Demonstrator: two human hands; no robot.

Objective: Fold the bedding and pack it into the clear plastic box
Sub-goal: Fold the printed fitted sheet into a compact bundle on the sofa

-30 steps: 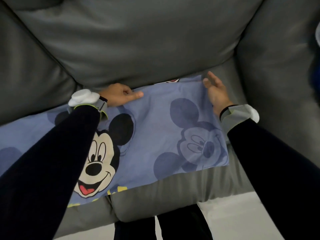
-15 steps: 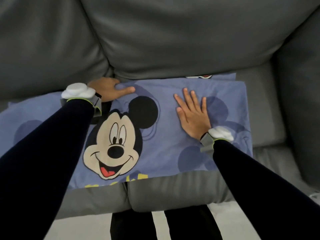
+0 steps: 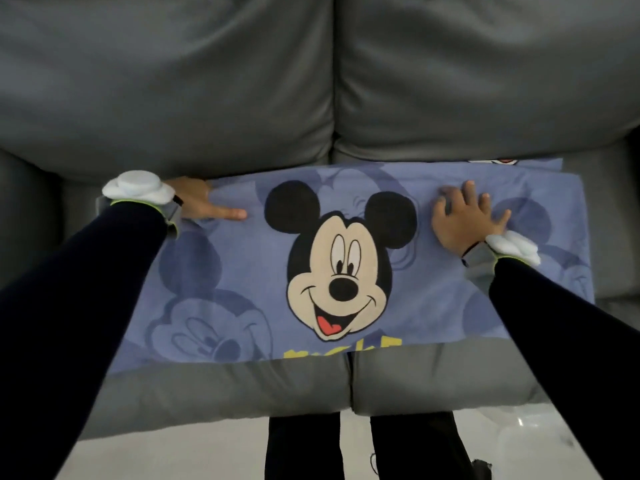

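Observation:
The blue bedding (image 3: 433, 296), printed with a big cartoon mouse face, lies folded in a long strip across the grey sofa seat (image 3: 242, 386). My left hand (image 3: 202, 204) is at the strip's far edge on the left, one digit stretched along the fabric and the other fingers tucked out of sight over the edge. My right hand (image 3: 462, 220) lies flat on top of the bedding to the right of the face, fingers spread. A translucent plastic thing (image 3: 523, 438), perhaps the clear box, shows blurred on the floor at the lower right.
The sofa's back cushions (image 3: 311, 81) rise right behind the bedding. An underlying layer of the bedding sticks out at the far right (image 3: 540, 166). My legs (image 3: 363, 445) stand against the seat front on a pale floor (image 3: 173, 455).
My right hand left the far right corner and came to rest flat on top of the bedding. The left hand stayed at the far edge. My view swung left, centring the mouse face.

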